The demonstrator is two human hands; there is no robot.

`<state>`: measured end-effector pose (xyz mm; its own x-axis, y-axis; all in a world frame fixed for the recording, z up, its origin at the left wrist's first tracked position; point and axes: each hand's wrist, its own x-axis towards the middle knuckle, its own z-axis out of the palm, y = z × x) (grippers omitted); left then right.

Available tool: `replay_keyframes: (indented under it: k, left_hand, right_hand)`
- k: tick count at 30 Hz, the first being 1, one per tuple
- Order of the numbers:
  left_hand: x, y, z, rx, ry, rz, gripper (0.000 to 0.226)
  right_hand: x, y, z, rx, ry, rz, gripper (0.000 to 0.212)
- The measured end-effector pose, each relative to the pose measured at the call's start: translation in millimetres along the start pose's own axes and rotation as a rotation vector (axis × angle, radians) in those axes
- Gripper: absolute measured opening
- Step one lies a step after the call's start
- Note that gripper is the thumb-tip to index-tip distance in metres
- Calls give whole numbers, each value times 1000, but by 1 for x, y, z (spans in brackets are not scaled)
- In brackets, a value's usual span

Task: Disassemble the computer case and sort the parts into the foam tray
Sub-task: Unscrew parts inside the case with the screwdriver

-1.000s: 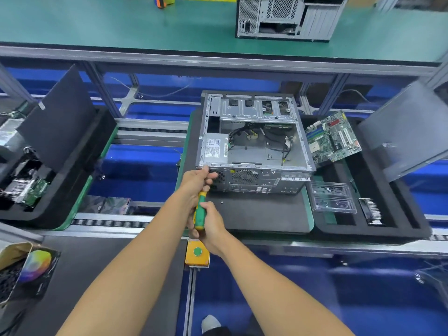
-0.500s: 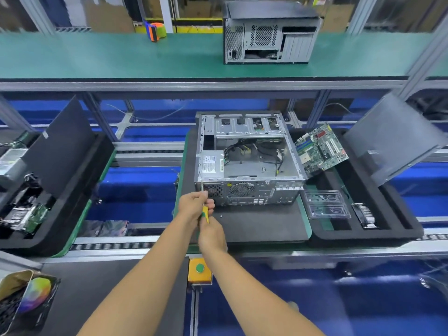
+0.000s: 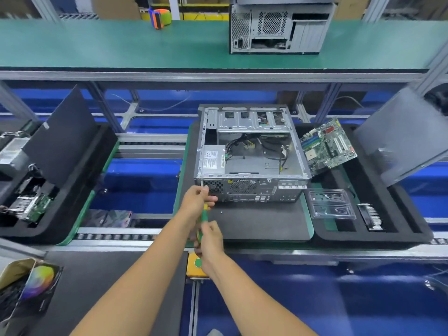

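An open grey computer case (image 3: 252,151) lies on a dark mat (image 3: 261,221), its rear panel facing me. My right hand (image 3: 209,241) grips the handle of a green and yellow screwdriver (image 3: 203,214). My left hand (image 3: 197,200) pinches the shaft near the tip, at the case's lower left rear corner. A small loose screw (image 3: 221,212) lies on the mat just right of my hands. The black foam tray (image 3: 407,214) sits to the right, holding a green motherboard (image 3: 327,146), a clear plastic shell (image 3: 331,204) and a dark module (image 3: 371,215).
A second foam tray (image 3: 72,190) with parts stands at the left. A grey panel (image 3: 407,134) leans at the right. Another case (image 3: 278,25) and an orange-green tape roll (image 3: 160,16) sit on the upper green shelf. A yellow button box (image 3: 194,265) lies below my hands.
The view has tilted up and the hands look farther from me. Both hands stay on the screwdriver at the case's rear left corner; the right hand has slid lower on the handle.
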<state>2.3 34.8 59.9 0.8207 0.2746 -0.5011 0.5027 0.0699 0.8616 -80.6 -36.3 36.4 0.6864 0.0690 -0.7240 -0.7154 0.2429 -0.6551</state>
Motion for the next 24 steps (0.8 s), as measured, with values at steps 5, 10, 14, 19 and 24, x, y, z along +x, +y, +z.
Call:
replay_keyframes:
  k: [5, 10, 14, 19, 24]
  left_hand:
    - [-13, -13, -4, 562, 70, 142, 30]
    - [-17, 0, -14, 404, 51, 81, 37]
    - [-19, -2, -21, 92, -75, 1, 33]
    - [-19, -8, -22, 97, -146, -14, 27]
    - [-20, -3, -24, 263, -75, 43, 53]
  right_hand:
    - [5, -1, -6, -48, 12, -32, 17]
    - [6, -10, -17, 314, -195, 171, 29]
    - [5, -4, -34, 318, -371, 233, 43]
    - [0, -10, -30, 252, -315, 142, 8]
    - [-7, -14, -21, 321, -294, 149, 5]
